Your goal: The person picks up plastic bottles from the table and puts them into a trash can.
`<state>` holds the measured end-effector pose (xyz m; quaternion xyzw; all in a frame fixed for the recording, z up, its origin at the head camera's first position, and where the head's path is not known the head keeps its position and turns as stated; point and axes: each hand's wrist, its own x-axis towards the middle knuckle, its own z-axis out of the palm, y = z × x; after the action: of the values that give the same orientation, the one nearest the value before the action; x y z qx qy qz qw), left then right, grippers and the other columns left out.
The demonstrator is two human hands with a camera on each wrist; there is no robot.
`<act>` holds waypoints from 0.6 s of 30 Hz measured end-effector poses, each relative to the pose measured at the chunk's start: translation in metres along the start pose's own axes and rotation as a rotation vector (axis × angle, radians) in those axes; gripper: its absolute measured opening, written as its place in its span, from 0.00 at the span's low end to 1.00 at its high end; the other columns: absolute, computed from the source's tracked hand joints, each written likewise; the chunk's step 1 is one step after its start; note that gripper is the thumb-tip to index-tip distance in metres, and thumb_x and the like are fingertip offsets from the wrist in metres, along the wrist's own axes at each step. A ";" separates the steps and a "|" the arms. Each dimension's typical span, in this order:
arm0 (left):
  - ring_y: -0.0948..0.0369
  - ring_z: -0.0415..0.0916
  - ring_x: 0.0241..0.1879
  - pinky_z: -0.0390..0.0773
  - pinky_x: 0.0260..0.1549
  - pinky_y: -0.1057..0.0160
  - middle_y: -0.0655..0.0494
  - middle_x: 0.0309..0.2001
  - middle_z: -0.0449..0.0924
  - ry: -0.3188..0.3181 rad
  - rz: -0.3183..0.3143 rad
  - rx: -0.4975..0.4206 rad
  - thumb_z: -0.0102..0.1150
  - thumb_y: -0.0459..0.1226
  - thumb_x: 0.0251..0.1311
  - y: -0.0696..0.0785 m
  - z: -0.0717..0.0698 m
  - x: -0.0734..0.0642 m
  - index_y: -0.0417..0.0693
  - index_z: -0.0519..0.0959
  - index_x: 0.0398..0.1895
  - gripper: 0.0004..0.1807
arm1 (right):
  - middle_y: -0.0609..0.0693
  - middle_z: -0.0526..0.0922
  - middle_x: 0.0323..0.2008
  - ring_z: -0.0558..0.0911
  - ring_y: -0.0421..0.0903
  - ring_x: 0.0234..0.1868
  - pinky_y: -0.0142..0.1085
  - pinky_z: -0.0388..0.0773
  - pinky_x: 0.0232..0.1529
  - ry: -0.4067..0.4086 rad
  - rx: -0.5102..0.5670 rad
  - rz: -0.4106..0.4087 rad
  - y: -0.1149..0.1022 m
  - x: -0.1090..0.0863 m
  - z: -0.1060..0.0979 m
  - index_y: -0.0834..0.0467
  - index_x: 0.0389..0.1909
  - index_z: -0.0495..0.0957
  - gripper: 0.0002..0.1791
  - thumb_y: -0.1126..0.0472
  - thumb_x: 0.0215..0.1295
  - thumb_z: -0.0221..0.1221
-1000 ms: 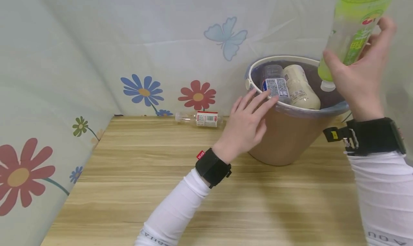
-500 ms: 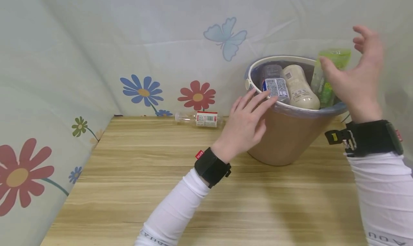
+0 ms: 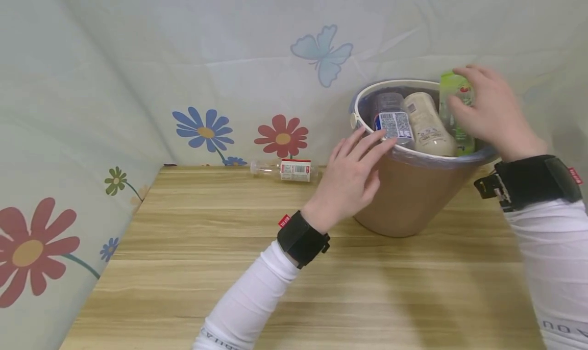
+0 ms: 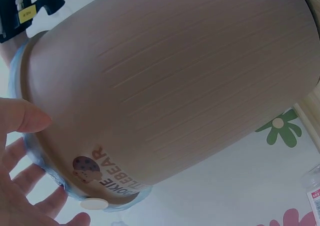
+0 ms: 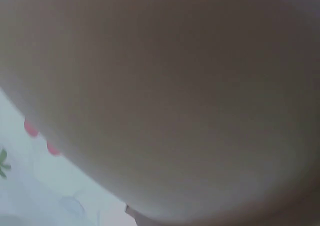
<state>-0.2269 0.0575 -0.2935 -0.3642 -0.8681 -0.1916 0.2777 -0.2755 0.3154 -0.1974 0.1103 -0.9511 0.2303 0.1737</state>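
In the head view, a brown bin (image 3: 404,197) with a white rim and bluish liner stands on the wooden table. My left hand (image 3: 344,179) lies against its near-left rim, fingers fairly straight and thumb apart; the left wrist view shows the thumb (image 4: 30,118) by the outer wall. My right hand (image 3: 493,107) is over the bin's right side, thumb and fingers about a green-and-clear plastic bottle (image 3: 455,92) standing base up inside. Beside that bottle sit a cream-coloured bottle (image 3: 429,125) and a clear bottle with a barcode label (image 3: 392,123). The bin's wall (image 5: 175,111) fills the right wrist view, blurred.
A small clear bottle with a red-and-white label (image 3: 295,170) lies on its side at the table's back edge, left of the bin. Behind stands a pale curtain (image 3: 229,49) printed with flowers and a butterfly. The wooden table (image 3: 193,238) spreads in front.
The green bottle has gone down from above the bin into it. My right hand came off it, then moved left and back onto its upper end. My left hand has stayed put.
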 end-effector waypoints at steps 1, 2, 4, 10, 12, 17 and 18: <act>0.55 0.44 0.72 0.53 0.67 0.52 0.57 0.70 0.59 0.001 0.000 0.003 0.49 0.38 0.61 0.000 0.000 0.000 0.58 0.63 0.69 0.30 | 0.68 0.49 0.71 0.46 0.66 0.71 0.63 0.42 0.67 -0.044 -0.023 -0.006 0.002 0.002 -0.002 0.65 0.71 0.52 0.35 0.59 0.65 0.45; 0.55 0.44 0.72 0.54 0.67 0.52 0.57 0.70 0.59 0.000 0.002 0.004 0.48 0.38 0.61 0.001 -0.001 0.000 0.58 0.63 0.69 0.30 | 0.69 0.46 0.71 0.44 0.68 0.70 0.65 0.41 0.66 -0.085 -0.042 -0.006 0.003 0.005 -0.004 0.65 0.72 0.49 0.36 0.58 0.65 0.45; 0.55 0.44 0.72 0.54 0.67 0.52 0.57 0.70 0.59 -0.001 0.004 0.004 0.48 0.38 0.60 0.002 -0.001 0.000 0.58 0.63 0.69 0.30 | 0.70 0.41 0.72 0.42 0.71 0.70 0.67 0.40 0.65 -0.139 -0.076 -0.013 0.008 0.008 -0.006 0.65 0.73 0.45 0.38 0.59 0.65 0.46; 0.55 0.44 0.72 0.54 0.67 0.52 0.57 0.70 0.59 -0.008 0.005 -0.005 0.49 0.38 0.61 0.004 -0.002 0.000 0.58 0.63 0.69 0.30 | 0.73 0.38 0.71 0.41 0.73 0.68 0.67 0.39 0.64 -0.209 -0.133 -0.035 0.017 0.014 -0.012 0.67 0.73 0.40 0.40 0.59 0.65 0.47; 0.55 0.44 0.72 0.54 0.67 0.52 0.57 0.70 0.59 -0.008 0.004 -0.003 0.49 0.38 0.60 0.005 -0.003 -0.001 0.58 0.63 0.69 0.30 | 0.74 0.41 0.70 0.43 0.73 0.68 0.67 0.41 0.64 -0.223 -0.129 -0.026 0.017 0.014 -0.013 0.66 0.73 0.39 0.40 0.59 0.65 0.47; 0.55 0.45 0.72 0.56 0.66 0.52 0.57 0.70 0.59 -0.005 -0.001 -0.004 0.49 0.37 0.60 0.006 -0.003 -0.001 0.58 0.63 0.68 0.30 | 0.76 0.45 0.68 0.48 0.76 0.65 0.70 0.46 0.60 -0.241 -0.154 0.009 0.010 0.012 -0.018 0.67 0.73 0.42 0.39 0.56 0.67 0.46; 0.55 0.45 0.72 0.56 0.66 0.51 0.57 0.70 0.59 -0.005 -0.002 -0.005 0.49 0.37 0.60 0.006 -0.003 -0.001 0.58 0.63 0.68 0.30 | 0.77 0.46 0.68 0.49 0.77 0.65 0.71 0.47 0.59 -0.243 -0.163 0.014 0.008 0.012 -0.019 0.67 0.72 0.42 0.39 0.56 0.67 0.46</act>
<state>-0.2204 0.0592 -0.2908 -0.3645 -0.8687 -0.1931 0.2742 -0.2832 0.3301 -0.1798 0.1162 -0.9814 0.1384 0.0640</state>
